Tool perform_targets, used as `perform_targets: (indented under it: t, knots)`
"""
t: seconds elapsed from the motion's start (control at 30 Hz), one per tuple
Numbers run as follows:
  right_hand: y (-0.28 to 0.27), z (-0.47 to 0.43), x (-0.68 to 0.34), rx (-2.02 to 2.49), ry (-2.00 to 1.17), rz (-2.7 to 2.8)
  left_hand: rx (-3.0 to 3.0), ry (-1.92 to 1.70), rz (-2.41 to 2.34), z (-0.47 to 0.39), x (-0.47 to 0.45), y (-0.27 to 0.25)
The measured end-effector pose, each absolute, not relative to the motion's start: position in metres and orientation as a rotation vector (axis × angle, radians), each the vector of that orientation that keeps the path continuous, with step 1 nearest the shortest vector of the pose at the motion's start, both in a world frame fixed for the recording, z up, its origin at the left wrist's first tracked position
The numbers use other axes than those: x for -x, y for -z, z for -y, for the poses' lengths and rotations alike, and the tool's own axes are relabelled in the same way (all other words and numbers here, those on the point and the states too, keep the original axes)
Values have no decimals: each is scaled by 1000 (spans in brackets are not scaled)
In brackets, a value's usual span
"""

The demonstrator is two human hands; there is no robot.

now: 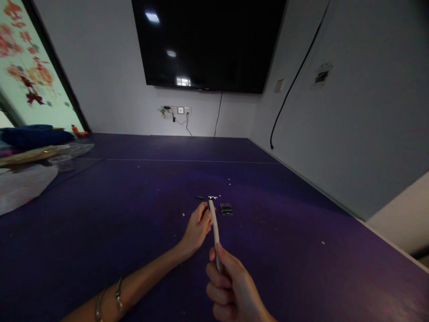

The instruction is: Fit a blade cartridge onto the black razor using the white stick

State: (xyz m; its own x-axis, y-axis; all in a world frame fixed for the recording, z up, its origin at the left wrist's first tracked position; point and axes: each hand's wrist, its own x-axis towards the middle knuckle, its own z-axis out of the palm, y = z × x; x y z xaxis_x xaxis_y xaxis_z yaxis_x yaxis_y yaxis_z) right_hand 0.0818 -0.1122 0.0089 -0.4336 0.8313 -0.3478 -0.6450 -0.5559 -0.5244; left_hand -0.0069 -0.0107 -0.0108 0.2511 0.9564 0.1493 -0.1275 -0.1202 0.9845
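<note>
Right hand (233, 281) wraps the near end of a pale handle (215, 226), seemingly for control; left hand (196, 229), curled, hold unclear, perhaps steadies its tip, inside the right edge of the purple surface (284, 255).

Dim light, 3 glare spots (152, 18) on the television (214, 44).

A dark television (214, 49) reflecting lights hangs at twelve o'clock on a pale wall (103, 71), bright patterned glass (27, 58) at ten, grey side wall (362, 134) at two, purple surface (284, 268) toward six.
</note>
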Motion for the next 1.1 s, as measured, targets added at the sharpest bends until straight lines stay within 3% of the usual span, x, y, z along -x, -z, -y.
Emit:
perform_targets:
  t: [0.23, 0.43, 0.63, 0.83, 1.1]
  knots:
    - [-15, 112, -82, 726, -1965, 364, -1343, -1141, -837, 15, 4, 11]
    - [-6, 119, -79, 712, -2094, 430, -1273, -1213, -837, 10, 7, 8]
    - [-20, 110, -84, 716, -1894, 365, -1339, -1191, -807, 11, 5, 10]
    - [-10, 116, -81, 718, -2025, 393, -1354, -1192, -826, 10, 7, 11]
    - [-14, 113, -81, 775, -1944, 387, -1315, -1178, -807, 9, 6, 12]
